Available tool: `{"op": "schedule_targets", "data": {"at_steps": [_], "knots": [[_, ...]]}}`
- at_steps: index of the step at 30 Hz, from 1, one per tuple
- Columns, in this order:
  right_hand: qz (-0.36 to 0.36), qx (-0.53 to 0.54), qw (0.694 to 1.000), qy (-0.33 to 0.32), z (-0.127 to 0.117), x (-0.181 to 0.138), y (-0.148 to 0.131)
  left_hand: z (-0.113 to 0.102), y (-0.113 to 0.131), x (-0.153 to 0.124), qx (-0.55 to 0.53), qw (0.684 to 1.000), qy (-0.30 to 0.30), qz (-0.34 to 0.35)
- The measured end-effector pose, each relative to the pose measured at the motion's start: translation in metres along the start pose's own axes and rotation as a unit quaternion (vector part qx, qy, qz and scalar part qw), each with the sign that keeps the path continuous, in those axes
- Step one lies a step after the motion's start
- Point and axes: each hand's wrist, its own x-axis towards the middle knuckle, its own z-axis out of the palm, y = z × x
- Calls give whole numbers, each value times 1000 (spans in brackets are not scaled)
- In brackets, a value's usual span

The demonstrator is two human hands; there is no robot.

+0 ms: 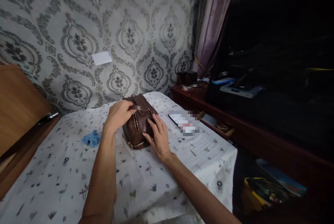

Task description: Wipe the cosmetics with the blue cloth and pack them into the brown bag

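A small brown leather bag (137, 126) lies on a table covered with a white patterned cloth (68, 168). My left hand (118, 114) rests on the bag's top, its fingers closed round the strap or zip pull near the top edge. Pressed against the bag's right side is my right hand (158, 137), its fingers spread and lying flat on the leather. Both forearms reach in from the bottom of the view.
A crumpled blue cloth (91, 138) lies left of the bag. A phone (184, 121) lies to its right. A wooden headboard (18, 105) stands at the left. A dark red shelf (235, 119) with a black screen (281, 36) runs along the right; patterned wallpaper behind.
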Motion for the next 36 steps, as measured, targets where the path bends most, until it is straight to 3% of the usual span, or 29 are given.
{"op": "schedule_targets", "data": {"at_steps": [7, 11, 14, 20, 29, 36], "knots": [[37, 16, 999, 24, -1, 0, -4, -5, 3, -2, 10, 999, -45, 21], [48, 17, 998, 48, -4, 1, -7, 3, 10, -1, -25, 1000, 5, 4], [43, 11, 998, 50, -6, 1, -7, 13, 19, 0, -71, 996, 38, 43], [39, 8, 998, 47, -7, 1, -7, 26, 33, 7, -77, 993, 38, 84], [9, 24, 998, 50, -9, 5, -5, 36, 33, 14, -117, 991, 52, 25], [-2, 15, 999, 47, -9, 5, -2, 36, 34, 15, -150, 986, 62, 40]]}}
